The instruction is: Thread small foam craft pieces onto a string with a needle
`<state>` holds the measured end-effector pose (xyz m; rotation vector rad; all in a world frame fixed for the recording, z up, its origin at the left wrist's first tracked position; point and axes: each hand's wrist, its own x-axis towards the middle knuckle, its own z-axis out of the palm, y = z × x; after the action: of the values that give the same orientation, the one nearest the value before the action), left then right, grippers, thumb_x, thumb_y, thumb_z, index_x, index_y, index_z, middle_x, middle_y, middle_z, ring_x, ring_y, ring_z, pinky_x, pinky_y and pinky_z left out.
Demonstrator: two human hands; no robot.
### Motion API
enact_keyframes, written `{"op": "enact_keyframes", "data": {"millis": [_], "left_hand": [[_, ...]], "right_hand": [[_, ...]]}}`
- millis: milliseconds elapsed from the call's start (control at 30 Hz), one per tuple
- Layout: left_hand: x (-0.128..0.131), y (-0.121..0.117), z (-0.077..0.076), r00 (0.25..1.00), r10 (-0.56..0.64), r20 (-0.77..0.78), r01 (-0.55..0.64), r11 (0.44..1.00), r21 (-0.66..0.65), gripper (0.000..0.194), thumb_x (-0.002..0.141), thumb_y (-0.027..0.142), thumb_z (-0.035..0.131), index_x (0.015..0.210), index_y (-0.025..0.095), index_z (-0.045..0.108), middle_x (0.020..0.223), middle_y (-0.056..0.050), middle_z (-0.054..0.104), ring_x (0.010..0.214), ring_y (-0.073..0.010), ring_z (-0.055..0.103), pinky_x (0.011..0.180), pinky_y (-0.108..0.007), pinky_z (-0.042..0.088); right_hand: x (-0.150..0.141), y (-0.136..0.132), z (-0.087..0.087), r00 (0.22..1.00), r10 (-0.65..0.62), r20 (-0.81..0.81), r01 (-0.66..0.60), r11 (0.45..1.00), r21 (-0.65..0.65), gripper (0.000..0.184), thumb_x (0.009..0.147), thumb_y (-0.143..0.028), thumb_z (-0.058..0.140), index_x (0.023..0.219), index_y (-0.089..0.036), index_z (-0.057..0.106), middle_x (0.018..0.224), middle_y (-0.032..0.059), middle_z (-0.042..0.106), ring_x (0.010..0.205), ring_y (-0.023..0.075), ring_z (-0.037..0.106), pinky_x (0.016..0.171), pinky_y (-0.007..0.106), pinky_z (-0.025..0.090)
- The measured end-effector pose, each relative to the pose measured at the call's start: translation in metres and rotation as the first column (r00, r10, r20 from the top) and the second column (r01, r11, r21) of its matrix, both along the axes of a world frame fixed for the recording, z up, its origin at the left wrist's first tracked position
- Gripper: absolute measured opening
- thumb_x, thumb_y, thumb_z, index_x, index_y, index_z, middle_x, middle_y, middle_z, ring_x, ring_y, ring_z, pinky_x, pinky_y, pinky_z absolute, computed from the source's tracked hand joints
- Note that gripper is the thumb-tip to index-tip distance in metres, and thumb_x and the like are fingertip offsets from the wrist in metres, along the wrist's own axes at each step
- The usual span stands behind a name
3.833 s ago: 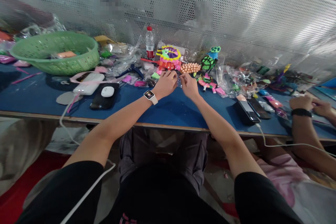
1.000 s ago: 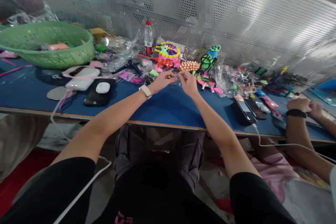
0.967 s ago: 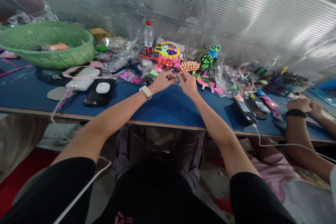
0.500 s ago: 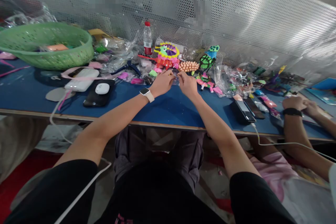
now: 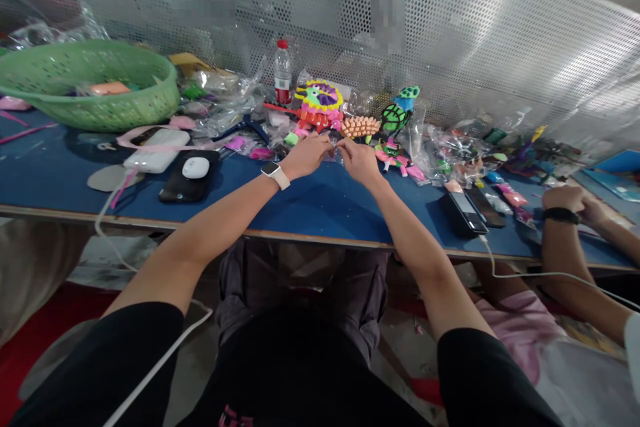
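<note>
My left hand (image 5: 309, 155), with a pale-banded watch on its wrist, is closed in a pinch above the blue table (image 5: 320, 207). Just across from it, my right hand (image 5: 359, 159) pinches too, thumb and forefinger together. The fingertips nearly meet; whatever they grip is too small to make out. Right behind them lie a peach figure covered in knobs (image 5: 361, 126) and a red clay figure with a yellow-edged, purple-centred disc (image 5: 321, 103). A pink and green figure (image 5: 391, 155) lies right of my right hand, below a green and black turtle-like figure (image 5: 395, 117).
A green basket (image 5: 100, 110) stands at the left, near a white power bank (image 5: 160, 149) and a black phone (image 5: 175, 188) with a white case on it. A red-capped bottle (image 5: 283, 73) stands behind. Plastic packets line the back. At right are a black device (image 5: 461, 212) and a co-worker's hands (image 5: 565, 197).
My left wrist has turned back and forth, and its fingers have shifted slightly against the right ones. Both hands stay at the same spot. The view has tilted a little since the earliest frame.
</note>
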<state>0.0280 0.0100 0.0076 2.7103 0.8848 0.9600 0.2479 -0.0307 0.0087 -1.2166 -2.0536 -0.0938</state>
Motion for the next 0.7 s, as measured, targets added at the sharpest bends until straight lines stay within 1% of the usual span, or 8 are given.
{"op": "enact_keyframes", "data": {"millis": [100, 167, 267, 333, 400, 500, 600, 700], "left_hand": [[-0.006, 0.007, 0.005, 0.993, -0.112, -0.03, 0.11, 0.991, -0.08, 0.027, 0.104, 0.016, 0.059, 0.095, 0.023, 0.084, 0.106, -0.011, 0.078, 0.106, -0.0278, 0.07, 0.105, -0.043, 0.051], [-0.01, 0.012, 0.008, 0.98, -0.2, -0.016, 0.195, 0.97, -0.146, 0.024, 0.103, 0.017, 0.063, 0.094, 0.023, 0.084, 0.105, -0.01, 0.079, 0.105, -0.0271, 0.072, 0.104, -0.042, 0.053], [-0.016, 0.013, 0.015, 0.955, -0.295, 0.033, 0.295, 0.931, -0.215, 0.021, 0.103, 0.021, 0.065, 0.097, 0.024, 0.085, 0.106, -0.01, 0.081, 0.104, -0.0252, 0.074, 0.104, -0.041, 0.055], [-0.02, 0.01, 0.021, 0.942, -0.328, 0.069, 0.334, 0.909, -0.249, 0.02, 0.104, 0.027, 0.066, 0.102, 0.024, 0.086, 0.11, -0.01, 0.082, 0.105, -0.0235, 0.075, 0.103, -0.039, 0.057], [-0.023, 0.005, 0.027, 0.933, -0.336, 0.127, 0.359, 0.885, -0.297, 0.02, 0.105, 0.033, 0.07, 0.105, 0.024, 0.087, 0.113, -0.01, 0.084, 0.105, -0.0227, 0.076, 0.102, -0.038, 0.059], [-0.024, 0.0, 0.032, 0.92, -0.336, 0.203, 0.39, 0.839, -0.38, 0.019, 0.1, 0.041, 0.079, 0.103, 0.024, 0.088, 0.109, -0.009, 0.085, 0.103, -0.0224, 0.077, 0.1, -0.038, 0.06], [-0.02, -0.002, 0.027, 0.892, -0.33, 0.308, 0.443, 0.772, -0.455, 0.025, 0.094, 0.049, 0.087, 0.099, 0.024, 0.088, 0.104, -0.008, 0.085, 0.1, -0.0212, 0.076, 0.098, -0.038, 0.061], [-0.012, -0.004, 0.017, 0.828, -0.261, 0.496, 0.523, 0.678, -0.517, 0.037, 0.086, 0.058, 0.095, 0.094, 0.023, 0.086, 0.1, -0.008, 0.082, 0.092, -0.0188, 0.074, 0.089, -0.036, 0.061]], "right_hand": [[0.001, -0.003, 0.005, 0.998, 0.063, -0.014, -0.064, 0.996, -0.064, 0.015, 0.107, -0.027, 0.062, 0.104, -0.025, 0.077, 0.073, 0.0014, 0.068, 0.07, 0.0212, 0.061, 0.072, 0.032, 0.04], [0.002, -0.005, 0.008, 0.992, 0.113, -0.047, -0.117, 0.987, -0.109, 0.015, 0.107, -0.027, 0.063, 0.103, -0.024, 0.077, 0.07, -0.0003, 0.064, 0.068, 0.0199, 0.059, 0.074, 0.033, 0.042], [0.003, -0.005, 0.01, 0.971, 0.186, -0.151, -0.208, 0.967, -0.147, 0.017, 0.108, -0.032, 0.063, 0.101, -0.023, 0.076, 0.066, -0.0034, 0.057, 0.063, 0.017, 0.052, 0.072, 0.032, 0.042], [0.003, -0.004, 0.011, 0.942, 0.232, -0.243, -0.274, 0.949, -0.156, 0.021, 0.109, -0.039, 0.063, 0.1, -0.023, 0.075, 0.069, -0.0031, 0.058, 0.062, 0.0154, 0.048, 0.068, 0.032, 0.042], [0.002, -0.004, 0.01, 0.909, 0.254, -0.33, -0.32, 0.933, -0.165, 0.027, 0.109, -0.047, 0.064, 0.098, -0.024, 0.073, 0.074, -0.0018, 0.061, 0.062, 0.0149, 0.045, 0.065, 0.032, 0.041], [-0.001, -0.003, 0.01, 0.865, 0.269, -0.423, -0.367, 0.915, -0.168, 0.041, 0.106, -0.065, 0.067, 0.096, -0.025, 0.07, 0.076, -0.0005, 0.063, 0.064, 0.0153, 0.046, 0.063, 0.032, 0.041], [-0.005, -0.002, 0.009, 0.812, 0.308, -0.496, -0.423, 0.896, -0.137, 0.059, 0.098, -0.084, 0.067, 0.095, -0.026, 0.067, 0.074, -0.0006, 0.06, 0.064, 0.0154, 0.047, 0.061, 0.032, 0.041], [-0.01, -0.001, 0.007, 0.764, 0.309, -0.566, -0.449, 0.885, -0.123, 0.069, 0.092, -0.096, 0.064, 0.096, -0.027, 0.066, 0.067, -0.0042, 0.05, 0.059, 0.0146, 0.042, 0.057, 0.032, 0.037]]}}
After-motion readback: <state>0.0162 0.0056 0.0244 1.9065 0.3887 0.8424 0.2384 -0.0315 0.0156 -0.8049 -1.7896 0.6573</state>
